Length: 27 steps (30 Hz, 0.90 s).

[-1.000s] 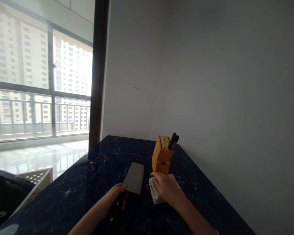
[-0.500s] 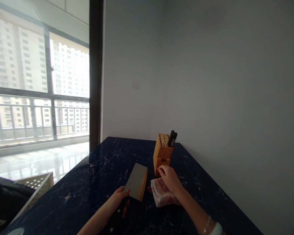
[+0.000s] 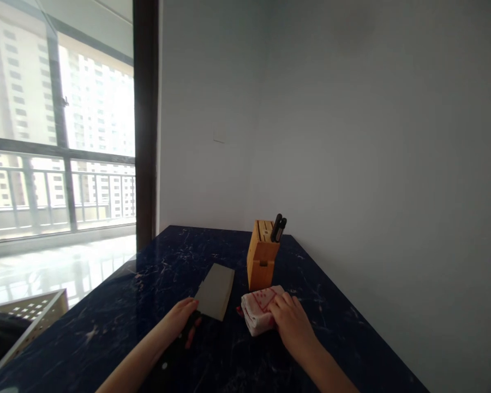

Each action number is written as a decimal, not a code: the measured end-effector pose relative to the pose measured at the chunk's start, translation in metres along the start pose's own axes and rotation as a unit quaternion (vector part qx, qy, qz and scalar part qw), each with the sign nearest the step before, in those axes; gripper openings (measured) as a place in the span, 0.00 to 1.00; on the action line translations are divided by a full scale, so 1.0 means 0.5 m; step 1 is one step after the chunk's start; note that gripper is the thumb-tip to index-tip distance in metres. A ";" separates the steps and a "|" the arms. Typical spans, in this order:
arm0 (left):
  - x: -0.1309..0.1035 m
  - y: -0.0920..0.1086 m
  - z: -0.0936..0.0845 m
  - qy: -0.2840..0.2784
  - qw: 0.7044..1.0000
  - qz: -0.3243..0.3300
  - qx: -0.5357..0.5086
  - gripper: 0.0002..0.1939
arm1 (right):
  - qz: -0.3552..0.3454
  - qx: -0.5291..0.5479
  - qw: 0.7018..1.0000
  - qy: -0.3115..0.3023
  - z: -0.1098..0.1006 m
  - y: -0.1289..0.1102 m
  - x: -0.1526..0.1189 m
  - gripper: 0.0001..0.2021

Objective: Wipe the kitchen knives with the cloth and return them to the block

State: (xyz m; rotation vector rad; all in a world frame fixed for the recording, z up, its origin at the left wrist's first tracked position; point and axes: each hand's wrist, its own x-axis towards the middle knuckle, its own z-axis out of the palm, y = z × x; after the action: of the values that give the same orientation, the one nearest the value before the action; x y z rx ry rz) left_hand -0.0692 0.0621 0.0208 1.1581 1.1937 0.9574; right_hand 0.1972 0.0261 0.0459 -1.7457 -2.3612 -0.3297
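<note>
My left hand [image 3: 179, 317] is closed around the black handle of a cleaver [image 3: 215, 291]. The broad grey blade points away from me, over the dark tabletop. On the right, my right hand [image 3: 293, 323] has its fingers bent over the right side of a folded white towel [image 3: 254, 315] with red markings; its thumb is hidden. Just behind the towel stands a wooden knife block [image 3: 262, 259]. Two black-handled knives [image 3: 279, 228] sit in its right-hand slots, and other slots show no handles.
The dark blue marbled table [image 3: 180, 256] runs up to the grey wall [image 3: 352, 164]. To the left, beside the table, is a pale perforated crate [image 3: 45, 308] with something dark in it. Beyond is a large window with a railing [image 3: 94, 191].
My right hand has come down from in front of the knife block onto the towel. The cleaver stays in my left hand. The whole view has shifted slightly.
</note>
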 end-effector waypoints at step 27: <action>-0.053 -0.033 -0.056 -0.117 0.987 0.038 0.100 0.22 | 0.194 0.330 0.897 0.222 0.056 0.039 0.002 0.09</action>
State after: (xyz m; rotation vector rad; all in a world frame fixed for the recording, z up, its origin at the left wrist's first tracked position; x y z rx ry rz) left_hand -0.1013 0.0378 0.0094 1.4433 1.0779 0.7459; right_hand 0.2149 0.0406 0.0208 -1.5319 -1.5033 0.1228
